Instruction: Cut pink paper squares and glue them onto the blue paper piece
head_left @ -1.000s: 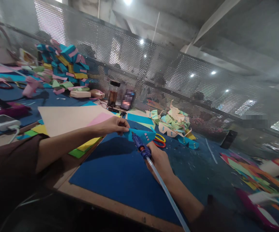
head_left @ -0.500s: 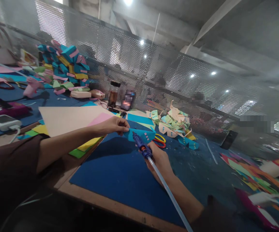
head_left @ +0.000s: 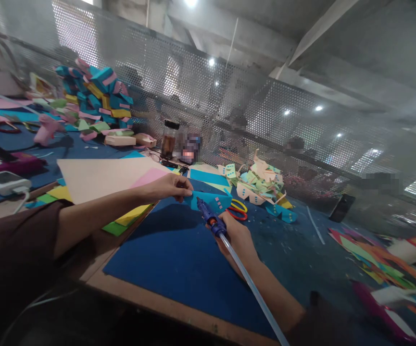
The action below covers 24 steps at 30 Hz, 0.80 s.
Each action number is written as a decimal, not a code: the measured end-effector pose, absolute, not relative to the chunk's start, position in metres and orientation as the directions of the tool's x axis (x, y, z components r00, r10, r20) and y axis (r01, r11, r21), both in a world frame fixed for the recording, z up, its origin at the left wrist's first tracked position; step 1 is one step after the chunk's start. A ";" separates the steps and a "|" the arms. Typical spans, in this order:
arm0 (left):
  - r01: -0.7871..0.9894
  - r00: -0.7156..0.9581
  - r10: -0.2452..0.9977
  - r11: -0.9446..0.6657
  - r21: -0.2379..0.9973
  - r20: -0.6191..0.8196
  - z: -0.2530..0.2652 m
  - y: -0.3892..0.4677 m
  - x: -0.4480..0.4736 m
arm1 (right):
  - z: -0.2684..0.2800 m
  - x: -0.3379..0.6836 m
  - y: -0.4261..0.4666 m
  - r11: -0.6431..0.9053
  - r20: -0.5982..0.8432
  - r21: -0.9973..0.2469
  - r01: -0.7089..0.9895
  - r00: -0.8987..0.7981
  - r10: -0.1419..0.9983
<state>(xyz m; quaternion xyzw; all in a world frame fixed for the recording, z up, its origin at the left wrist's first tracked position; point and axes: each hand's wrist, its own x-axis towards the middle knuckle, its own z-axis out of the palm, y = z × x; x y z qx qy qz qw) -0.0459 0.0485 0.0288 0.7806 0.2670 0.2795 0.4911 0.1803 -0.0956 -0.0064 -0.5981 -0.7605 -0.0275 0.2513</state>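
Observation:
My left hand (head_left: 179, 186) pinches the left end of a folded blue paper boat (head_left: 222, 202) with small pink squares on its side, held up above the table. Wrapped around the handle of a dark blue glue gun (head_left: 209, 216) is my right hand (head_left: 237, 236). The gun's nozzle points up and left at the blue paper, close to its left part; whether it touches I cannot tell. A long clear glue stick (head_left: 253, 288) sticks out of the gun's back end. Just behind the paper's right end lie scissors (head_left: 240, 210) with yellow and red handles.
A pile of folded paper boats (head_left: 260, 180) lies beyond the scissors. Large cream paper (head_left: 99, 175) lies at left, near stacked blue and pink paper pieces (head_left: 99, 96). A lidded jar (head_left: 170, 139) stands at the back. Coloured sheets (head_left: 377, 259) and a phone (head_left: 342, 208) are at right.
The glue gun has shifted very slightly to the left along the blue paper. My left hand keeps its pinch in the same place.

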 end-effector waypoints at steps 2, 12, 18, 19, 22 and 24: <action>0.144 0.701 0.693 -0.372 0.917 0.171 0.030 0.047 -0.046 | -0.006 0.180 -0.095 0.281 0.411 -0.261 0.924 -0.157 0.898; 0.129 0.706 0.684 -0.377 0.917 0.182 0.025 0.051 -0.047 | -0.005 0.178 -0.097 0.258 0.398 -0.263 0.930 -0.139 0.907; 0.111 0.708 0.678 -0.383 0.917 0.197 0.022 0.055 -0.047 | -0.008 0.182 -0.094 0.280 0.405 -0.294 0.914 -0.146 0.903; 0.111 0.704 0.682 -0.381 0.918 0.198 0.022 0.055 -0.047 | -0.008 0.182 -0.093 0.279 0.404 -0.310 0.909 -0.140 0.904; 0.107 0.681 0.703 -0.372 0.922 0.205 0.021 0.057 -0.047 | -0.007 0.182 -0.093 0.271 0.405 -0.372 0.888 -0.107 0.908; 0.102 0.655 0.726 -0.360 0.927 0.209 0.020 0.059 -0.047 | -0.005 0.180 -0.094 0.268 0.418 -0.423 0.865 -0.076 0.905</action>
